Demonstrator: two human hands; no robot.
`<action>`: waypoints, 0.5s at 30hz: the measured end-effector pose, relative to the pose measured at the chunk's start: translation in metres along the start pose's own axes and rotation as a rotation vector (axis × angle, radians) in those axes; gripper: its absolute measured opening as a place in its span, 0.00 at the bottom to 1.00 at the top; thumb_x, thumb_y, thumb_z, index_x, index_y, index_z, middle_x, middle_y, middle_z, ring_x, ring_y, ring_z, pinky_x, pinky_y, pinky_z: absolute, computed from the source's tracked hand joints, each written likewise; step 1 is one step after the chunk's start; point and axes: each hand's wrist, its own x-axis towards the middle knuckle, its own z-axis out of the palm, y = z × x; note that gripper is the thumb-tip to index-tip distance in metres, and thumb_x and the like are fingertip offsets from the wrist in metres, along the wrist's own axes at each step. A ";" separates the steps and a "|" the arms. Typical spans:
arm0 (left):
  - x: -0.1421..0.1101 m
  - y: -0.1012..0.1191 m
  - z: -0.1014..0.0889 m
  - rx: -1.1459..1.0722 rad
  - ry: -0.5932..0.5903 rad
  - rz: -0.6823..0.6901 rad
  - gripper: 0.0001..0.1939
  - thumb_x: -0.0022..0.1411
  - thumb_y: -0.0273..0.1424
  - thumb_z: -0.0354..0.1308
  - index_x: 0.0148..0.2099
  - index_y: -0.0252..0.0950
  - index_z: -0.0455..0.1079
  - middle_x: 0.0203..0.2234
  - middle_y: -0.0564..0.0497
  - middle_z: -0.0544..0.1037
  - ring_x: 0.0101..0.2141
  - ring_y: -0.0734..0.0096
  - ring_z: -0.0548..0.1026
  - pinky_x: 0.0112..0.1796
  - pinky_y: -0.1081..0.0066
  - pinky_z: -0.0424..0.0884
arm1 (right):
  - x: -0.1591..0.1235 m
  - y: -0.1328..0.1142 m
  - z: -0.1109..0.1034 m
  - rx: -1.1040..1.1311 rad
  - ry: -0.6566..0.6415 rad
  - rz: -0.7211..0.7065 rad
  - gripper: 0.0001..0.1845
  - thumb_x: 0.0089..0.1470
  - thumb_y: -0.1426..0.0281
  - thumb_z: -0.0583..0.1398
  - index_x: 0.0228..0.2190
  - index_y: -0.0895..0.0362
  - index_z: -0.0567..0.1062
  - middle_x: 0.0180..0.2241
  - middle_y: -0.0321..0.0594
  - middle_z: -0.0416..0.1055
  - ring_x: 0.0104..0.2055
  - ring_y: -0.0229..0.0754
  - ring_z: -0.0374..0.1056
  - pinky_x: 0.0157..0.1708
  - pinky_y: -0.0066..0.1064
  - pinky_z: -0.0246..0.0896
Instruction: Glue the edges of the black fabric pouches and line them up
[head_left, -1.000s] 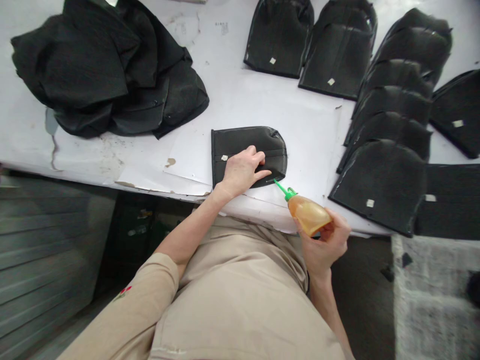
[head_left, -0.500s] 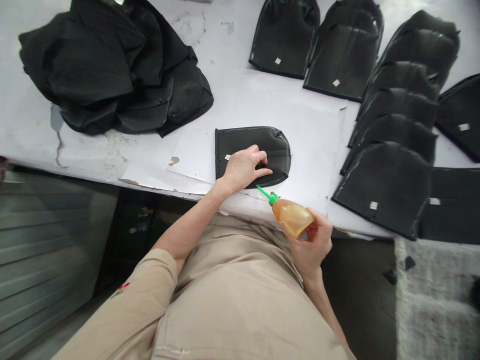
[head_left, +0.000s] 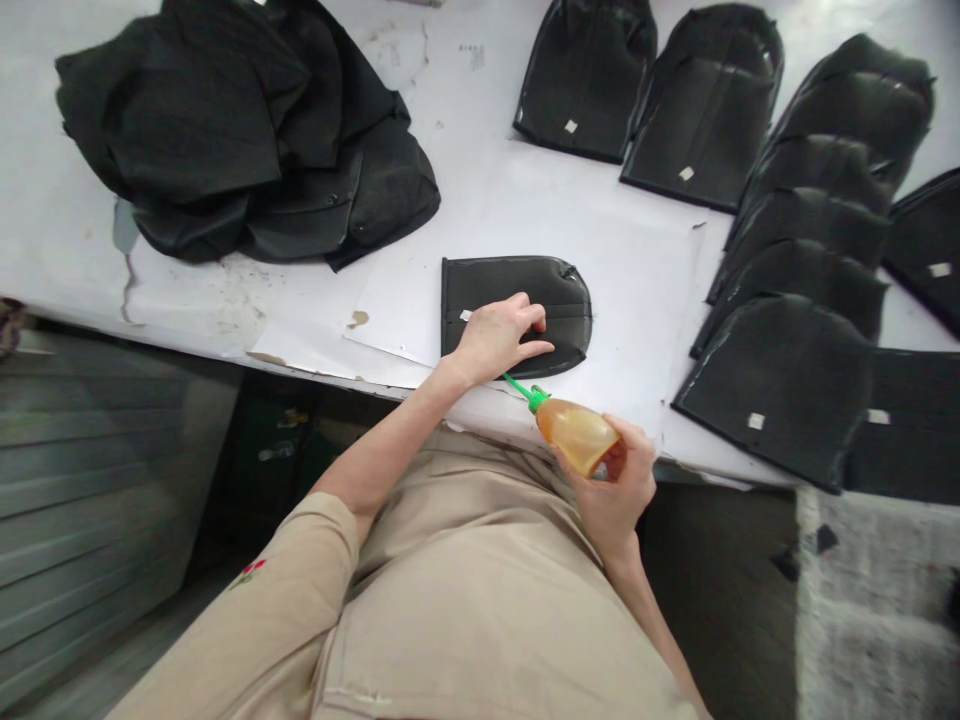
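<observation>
A black fabric piece (head_left: 517, 275) with a rounded right end and a small white tag lies flat on the table before me. My left hand (head_left: 501, 338) rests on it, index finger bent and thumb stretched apart, gripping nothing visible. In my right hand (head_left: 619, 480) is a squeeze bottle (head_left: 574, 432) of amber liquid with a green nozzle. The bottle is tilted, its nozzle pointing up and left at the near edge of the piece. Its tip is at that edge, close below my left hand; whether it touches the fabric I cannot tell.
A heap of black cloth (head_left: 225, 130) lies at the back left. Several similar black pieces (head_left: 780, 380) overlap along the right, with more at the back right. The white table (head_left: 630, 290) has a worn front edge, and a grey-white textured surface (head_left: 877, 600) lies below right.
My right hand has brought the bottle slightly left, so the nozzle tip sits farther along the near edge, nearer my left wrist. The whole view has shifted a little; my left hand stays on the piece.
</observation>
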 end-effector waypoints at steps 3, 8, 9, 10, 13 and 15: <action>-0.001 -0.003 -0.002 -0.019 -0.015 0.036 0.09 0.64 0.36 0.64 0.42 0.37 0.76 0.38 0.49 0.74 0.35 0.67 0.75 0.37 0.70 0.66 | -0.001 -0.001 0.004 -0.014 -0.040 0.000 0.32 0.49 0.58 0.72 0.52 0.52 0.67 0.46 0.45 0.71 0.45 0.47 0.73 0.37 0.36 0.74; -0.008 -0.013 -0.015 -0.256 -0.033 0.079 0.07 0.66 0.33 0.60 0.42 0.36 0.77 0.38 0.49 0.75 0.33 0.71 0.75 0.36 0.71 0.68 | 0.003 -0.004 0.011 0.049 -0.081 -0.047 0.34 0.49 0.63 0.72 0.54 0.52 0.67 0.46 0.45 0.71 0.46 0.47 0.72 0.39 0.37 0.74; -0.010 -0.016 -0.019 -0.316 -0.014 0.079 0.08 0.66 0.34 0.59 0.43 0.36 0.77 0.38 0.49 0.76 0.33 0.71 0.75 0.36 0.71 0.69 | 0.005 -0.005 0.013 0.054 -0.086 -0.054 0.34 0.49 0.63 0.72 0.54 0.51 0.67 0.46 0.45 0.71 0.47 0.47 0.72 0.39 0.37 0.74; -0.014 -0.019 -0.023 -0.366 0.017 0.070 0.09 0.67 0.34 0.59 0.43 0.36 0.77 0.38 0.49 0.76 0.34 0.71 0.75 0.36 0.72 0.69 | 0.006 -0.007 0.014 0.059 -0.091 -0.062 0.34 0.49 0.64 0.72 0.54 0.51 0.67 0.46 0.45 0.71 0.47 0.47 0.72 0.39 0.37 0.74; -0.027 -0.030 -0.036 -0.408 0.154 -0.011 0.10 0.67 0.35 0.58 0.44 0.36 0.77 0.37 0.49 0.77 0.34 0.71 0.75 0.35 0.71 0.69 | 0.010 -0.011 0.017 0.079 -0.109 -0.082 0.34 0.49 0.65 0.72 0.54 0.52 0.67 0.45 0.44 0.71 0.45 0.47 0.72 0.38 0.36 0.73; -0.037 -0.038 -0.042 -0.358 0.245 -0.095 0.10 0.67 0.35 0.58 0.43 0.37 0.77 0.35 0.49 0.77 0.33 0.70 0.74 0.35 0.71 0.68 | 0.012 -0.015 0.019 0.088 -0.115 -0.096 0.33 0.49 0.66 0.72 0.54 0.52 0.68 0.44 0.43 0.72 0.45 0.46 0.72 0.39 0.36 0.73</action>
